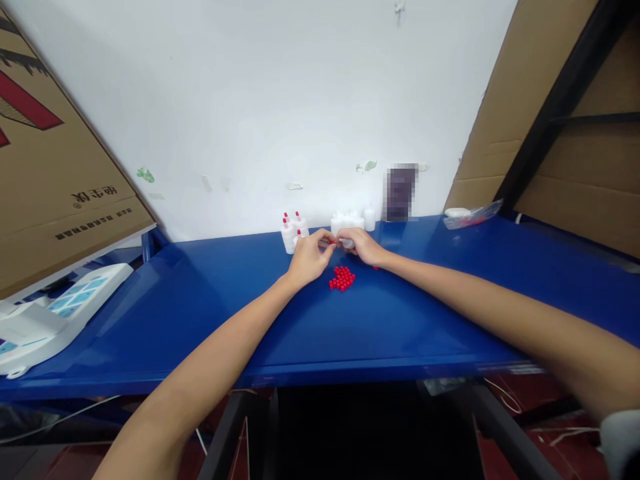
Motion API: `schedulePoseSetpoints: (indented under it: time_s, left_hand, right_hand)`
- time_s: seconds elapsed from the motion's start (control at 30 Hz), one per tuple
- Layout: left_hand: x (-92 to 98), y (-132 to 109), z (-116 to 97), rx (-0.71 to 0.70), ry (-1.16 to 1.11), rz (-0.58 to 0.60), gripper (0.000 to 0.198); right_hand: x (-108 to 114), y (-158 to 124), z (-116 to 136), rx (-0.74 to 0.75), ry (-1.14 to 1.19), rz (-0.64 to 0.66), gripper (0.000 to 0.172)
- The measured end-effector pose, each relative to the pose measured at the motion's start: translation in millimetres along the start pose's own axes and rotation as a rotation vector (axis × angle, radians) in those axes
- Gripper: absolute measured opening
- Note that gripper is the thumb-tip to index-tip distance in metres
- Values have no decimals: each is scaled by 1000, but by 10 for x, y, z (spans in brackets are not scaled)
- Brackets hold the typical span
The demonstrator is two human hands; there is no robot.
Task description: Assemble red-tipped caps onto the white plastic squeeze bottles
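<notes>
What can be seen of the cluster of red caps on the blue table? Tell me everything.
The cluster of red caps is a loose group of small, bright red, plastic-looking pieces, packed closely together. It lies on the blue table, on the wearer's side of the left hand and right hand; neither touches it. Exact shapes are too small to tell.

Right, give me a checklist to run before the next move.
1. Red caps on the table: ok, heaped.
2. No strays: not ok, a red piece shows apart, beside the right forearm.
3. Red-tipped bottles upright: ok.
4. Left hand grip firm: cannot tell, fingertips too small to judge.
5. Right hand grip firm: cannot tell, partly hidden.
</notes>
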State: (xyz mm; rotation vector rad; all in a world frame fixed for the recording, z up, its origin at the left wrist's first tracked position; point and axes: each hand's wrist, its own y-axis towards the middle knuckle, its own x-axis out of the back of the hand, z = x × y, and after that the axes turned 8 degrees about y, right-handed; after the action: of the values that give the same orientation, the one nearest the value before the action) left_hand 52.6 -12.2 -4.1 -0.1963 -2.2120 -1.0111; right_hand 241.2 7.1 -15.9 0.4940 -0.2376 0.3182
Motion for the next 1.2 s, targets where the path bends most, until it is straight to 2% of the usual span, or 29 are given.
schedulePoseSetpoints:
  time_s: [0.07, 0.37, 0.57, 0.83, 1.07, 1.2]
  left_hand:
    - [-9, 1, 10, 1, -25, -8, 3]
    - [8, -13, 2, -67, 43, 10, 5]
    - [-17, -35, 51, -82, 91, 36, 7]
    - [-72, -58, 119, -61, 44, 61, 9]
    - [-29, -44, 108, -85, 137, 53, 11]
    - [-33, -48, 109, -108, 146, 74, 10]
  right_hand:
    - [-8, -7, 11, 15, 13, 7, 31]
    - [-25, -29, 56, 14, 36, 101, 29]
    - [-26, -18, 60, 50, -70, 75, 36]
    - [-25, -22, 80, 48, -43, 112, 32]
    - [-36, -12, 59, 56, -81, 83, 35]
    - [-35, -16, 61, 63, -83, 84, 29]
